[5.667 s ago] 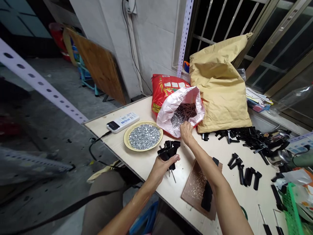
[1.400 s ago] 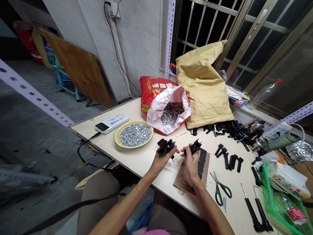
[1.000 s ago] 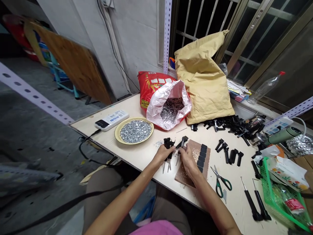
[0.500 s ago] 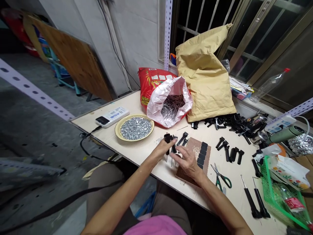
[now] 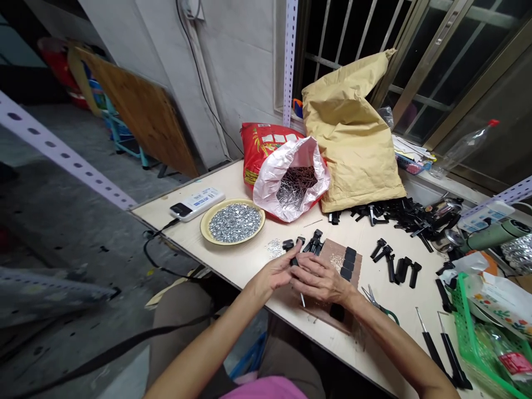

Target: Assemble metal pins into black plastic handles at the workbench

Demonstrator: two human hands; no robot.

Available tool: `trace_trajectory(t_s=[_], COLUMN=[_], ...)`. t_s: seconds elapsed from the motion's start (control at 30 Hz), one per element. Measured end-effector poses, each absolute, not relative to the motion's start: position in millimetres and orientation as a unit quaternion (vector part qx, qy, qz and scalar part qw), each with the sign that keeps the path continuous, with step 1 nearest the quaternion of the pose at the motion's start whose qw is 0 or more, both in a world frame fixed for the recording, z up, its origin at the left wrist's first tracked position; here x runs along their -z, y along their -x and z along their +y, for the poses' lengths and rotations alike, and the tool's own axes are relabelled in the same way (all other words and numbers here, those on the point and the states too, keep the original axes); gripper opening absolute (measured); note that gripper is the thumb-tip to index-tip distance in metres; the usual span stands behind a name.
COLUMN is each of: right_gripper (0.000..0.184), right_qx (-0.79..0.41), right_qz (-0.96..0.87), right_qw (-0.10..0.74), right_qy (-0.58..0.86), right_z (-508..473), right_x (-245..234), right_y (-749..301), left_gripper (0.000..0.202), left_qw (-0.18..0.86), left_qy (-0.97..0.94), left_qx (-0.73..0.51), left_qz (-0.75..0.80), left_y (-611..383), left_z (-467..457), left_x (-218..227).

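Observation:
My left hand (image 5: 275, 272) is closed round small black plastic parts (image 5: 300, 240), whose heads show above the thumb and fingers. Pressed against it, my right hand (image 5: 322, 281) has its fingers bent round the lower portion, and a thin metal shaft (image 5: 302, 300) sticks out below. The fingers hide most of what is between them. Just under my right hand lies a brown board (image 5: 332, 249) with a row of black rectangular pads (image 5: 348, 262) and small pale bits on it. Several black parts (image 5: 315, 239) rest at its far left corner, and tiny clear rings (image 5: 274, 247) lie scattered nearby.
A yellowish dish (image 5: 202, 228) of small metal pieces stands left, beside a white power bank (image 5: 198, 203). Behind are a red bag (image 5: 261, 144) of metal pins and a brown paper sack (image 5: 353, 144). Scissors (image 5: 380, 305), two hook tools (image 5: 451, 354) and a green basket (image 5: 461, 310) lie right.
My right hand's fingers, spread apart before, have closed in against my left hand around the black part. The view has shifted slightly, so the table's things appear a little lower and further right.

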State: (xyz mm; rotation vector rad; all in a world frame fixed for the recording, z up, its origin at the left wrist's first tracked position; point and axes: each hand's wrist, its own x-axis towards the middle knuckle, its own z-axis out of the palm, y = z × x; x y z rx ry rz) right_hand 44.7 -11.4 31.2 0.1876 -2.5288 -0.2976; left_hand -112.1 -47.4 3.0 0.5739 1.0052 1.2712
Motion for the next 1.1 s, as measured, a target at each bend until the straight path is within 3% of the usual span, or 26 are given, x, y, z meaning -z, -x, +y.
trace_trajectory(t_s=[0.07,0.13,0.17,0.3,0.43,0.6,0.93,1.03,1.1], right_gripper=[0.021,0.023,0.025,0.031,0.031,0.022,0.021,0.024,0.027], right_qx=[0.103,0.071,0.044,-0.096,-0.179,-0.216,-0.209,-0.213,-0.222], right_qz=[-0.931,-0.904,-0.887,-0.822,-0.790,-0.796,-0.824,-0.826,-0.831], right_qw=[0.348,0.419,0.447,0.472,0.443,0.421,0.389,0.380,0.367], right_qy=[-0.031,0.053,0.108,0.304,0.383,0.378,0.355,0.358,0.354], right_z=[-13.4,-14.1,-13.8,-11.5,-13.2,-16.4,-11.4,-12.1,-13.8], right_x=[-37.7,-45.9,-50.0,-57.9,-47.9,-36.2,-27.3,-23.7,-20.8], right_y=[-49.1,-52.8,-54.2,-56.0,-52.1,-51.4,-47.4,-40.5,-35.7], left_gripper=[0.046,0.043,0.039,0.023,0.027,0.030,0.026,0.016,0.009], left_qw=[0.692,0.667,0.612,0.199,0.065,0.025,0.065,0.138,0.256], left_qy=[-0.279,-0.335,-0.371,-0.493,-0.565,-0.588,-0.574,-0.532,-0.465], left_qx=[-0.518,-0.495,-0.498,-0.460,-0.267,-0.200,-0.298,-0.393,-0.482], left_qz=[0.418,0.444,0.490,0.711,0.778,0.783,0.760,0.738,0.697], left_y=[107.8,111.0,115.5,140.5,149.8,149.2,153.1,151.1,148.0], left_z=[-55.7,-60.5,-60.5,-45.7,-28.1,-23.4,-18.2,-19.7,-23.8], left_x=[-1.3,2.2,4.9,20.0,33.8,46.2,41.6,34.2,27.5])
